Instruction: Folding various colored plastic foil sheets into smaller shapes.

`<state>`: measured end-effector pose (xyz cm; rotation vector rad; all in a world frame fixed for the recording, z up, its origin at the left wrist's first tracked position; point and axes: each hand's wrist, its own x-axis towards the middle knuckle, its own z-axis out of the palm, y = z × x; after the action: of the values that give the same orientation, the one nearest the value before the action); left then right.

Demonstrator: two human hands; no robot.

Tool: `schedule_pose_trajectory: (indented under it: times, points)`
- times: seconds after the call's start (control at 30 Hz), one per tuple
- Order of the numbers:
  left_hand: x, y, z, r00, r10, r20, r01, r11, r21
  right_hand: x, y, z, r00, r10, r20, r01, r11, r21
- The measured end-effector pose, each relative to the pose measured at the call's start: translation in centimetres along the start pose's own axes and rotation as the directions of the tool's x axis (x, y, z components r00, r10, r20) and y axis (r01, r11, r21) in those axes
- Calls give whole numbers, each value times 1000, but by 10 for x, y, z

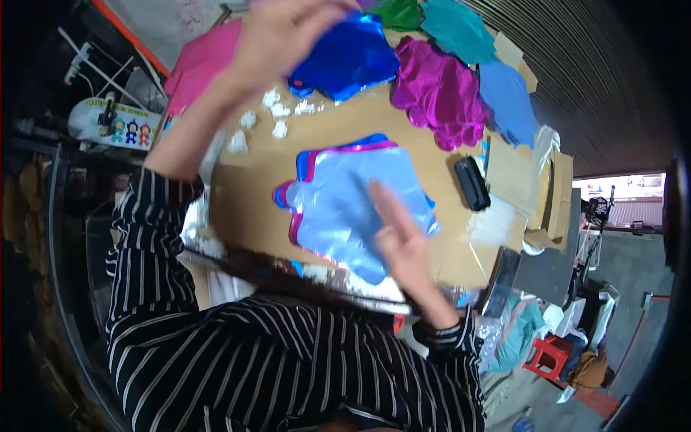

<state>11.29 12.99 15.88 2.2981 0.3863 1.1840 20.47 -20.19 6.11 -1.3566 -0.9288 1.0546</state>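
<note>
1. Left arm (205, 119): stretched far forward, forearm bare past a striped sleeve (151, 237), slanting rightward.
2. Left hand (291, 32): at the upper edge, partly cut off, blurred; fingers reach right, grip unclear.
3. Right arm (436, 306): nearer the torso (281, 367), wrist bare.
4. Right hand (402, 237): blurred, fingers extended forward and slightly left.

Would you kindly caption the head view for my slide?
Left hand near blue foil, right hand over a stack of foil sheets.
</note>
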Motion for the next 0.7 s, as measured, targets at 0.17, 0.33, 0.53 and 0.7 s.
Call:
schedule_pose_trajectory:
  times: [0.17,0.33,0.53,0.7]
  points:
    - [-124,58,30,871,417,258,-442,896,43,13,-21,-61,978,155,-136,28,557,830]
    - [-210,96,35,827,400,395,-443,896,20,-27,6,-99,897,139,-419,210,700,682]
    - [-257,106,33,891,220,398,-287,951,116,-30,3,-84,902,215,-374,-178,975,132]
    - [-271,104,26,892,105,440,-183,973,140,-17,0,-50,914,143,-378,-158,987,-7]
